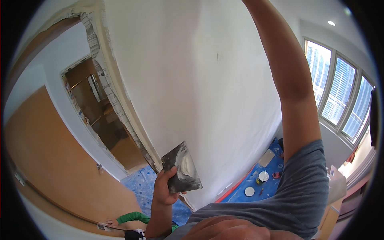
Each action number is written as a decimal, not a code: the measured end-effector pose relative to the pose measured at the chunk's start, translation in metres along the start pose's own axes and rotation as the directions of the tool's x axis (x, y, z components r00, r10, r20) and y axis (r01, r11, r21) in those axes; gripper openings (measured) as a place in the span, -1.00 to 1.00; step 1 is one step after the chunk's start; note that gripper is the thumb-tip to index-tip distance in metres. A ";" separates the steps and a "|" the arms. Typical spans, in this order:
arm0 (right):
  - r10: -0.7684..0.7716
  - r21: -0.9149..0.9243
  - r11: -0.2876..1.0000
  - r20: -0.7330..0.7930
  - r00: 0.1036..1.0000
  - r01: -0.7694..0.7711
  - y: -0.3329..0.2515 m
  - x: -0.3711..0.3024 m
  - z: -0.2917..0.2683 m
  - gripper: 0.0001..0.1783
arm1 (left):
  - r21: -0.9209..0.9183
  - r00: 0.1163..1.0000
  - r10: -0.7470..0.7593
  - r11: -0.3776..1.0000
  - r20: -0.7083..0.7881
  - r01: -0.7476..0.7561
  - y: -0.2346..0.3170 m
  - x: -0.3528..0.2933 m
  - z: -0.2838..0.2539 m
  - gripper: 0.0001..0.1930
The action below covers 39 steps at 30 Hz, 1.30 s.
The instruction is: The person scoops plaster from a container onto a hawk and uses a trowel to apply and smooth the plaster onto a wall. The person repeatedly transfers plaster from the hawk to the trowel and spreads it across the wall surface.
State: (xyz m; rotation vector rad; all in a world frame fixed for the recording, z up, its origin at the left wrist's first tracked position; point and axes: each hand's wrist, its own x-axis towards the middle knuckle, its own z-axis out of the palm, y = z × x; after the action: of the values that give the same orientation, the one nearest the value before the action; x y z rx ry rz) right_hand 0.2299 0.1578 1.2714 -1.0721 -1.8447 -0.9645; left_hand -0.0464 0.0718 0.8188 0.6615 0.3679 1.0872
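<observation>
Dark plate: a thin, flat, four-sided dark grey plate [186, 185] with whitish smears sits near, left of centre, in front of the smooth white wall [172, 80] and right of the doorway with its ragged, papered edge [98, 52].
White paste: a thick, creamy white mound [187, 166] lies on the plate's upper face, toward its right side.
Left hand: the bare left hand [163, 189] holds the plate at its left, near edge, thumb over the face, other fingers mostly hidden underneath.
Right hand: out of view past the upper edge; only the raised right arm [290, 80] shows, so I cannot tell whether it holds anything.
Plate's direction: the long axis slants from far left to near right, with a narrow corner pointing far; the face with the paste is turned up toward the wearer.
Handling: the plate looks light and stiff, probably slippery where the paste smears it; the paste looks soft and liable to slide if tilted.
Hold: the bare left, near edge and the underside seem best, clear of the paste.
Blue sheet: on the right, a paint-spotted blue floor sheet [238, 195] bears a round tub with a white top [263, 176].
Green sleeve: another person's green sleeve [134, 217] reaches the brown door [68, 148], near left.
</observation>
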 end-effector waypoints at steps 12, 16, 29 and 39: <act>-0.058 0.013 0.998 -0.186 0.981 0.062 -0.006 -0.132 0.065 -0.21 | 0.087 0.995 0.038 0.996 -0.090 -0.030 0.002 0.006 0.014 -0.65; -0.004 0.039 0.999 -0.094 0.996 0.008 -0.018 -0.174 0.093 -0.15 | 0.103 0.994 0.064 0.993 -0.091 -0.054 0.002 0.005 0.015 -0.64; 0.006 0.028 0.999 0.340 0.940 -0.017 -0.043 -0.264 0.077 -0.35 | 0.129 0.990 0.133 0.984 -0.049 -0.125 -0.006 -0.002 0.044 -0.69; 0.066 0.807 0.446 -0.462 0.884 0.388 -0.165 -0.369 0.080 -0.41 | -0.109 0.984 0.124 0.984 -0.131 -0.138 -0.026 -0.004 0.060 -0.70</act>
State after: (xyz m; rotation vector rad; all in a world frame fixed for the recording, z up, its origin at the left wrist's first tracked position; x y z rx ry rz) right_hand 0.1862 0.0520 0.8753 0.0214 -1.6922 -0.1519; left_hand 0.0048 0.0420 0.8462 0.5203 0.3676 1.2699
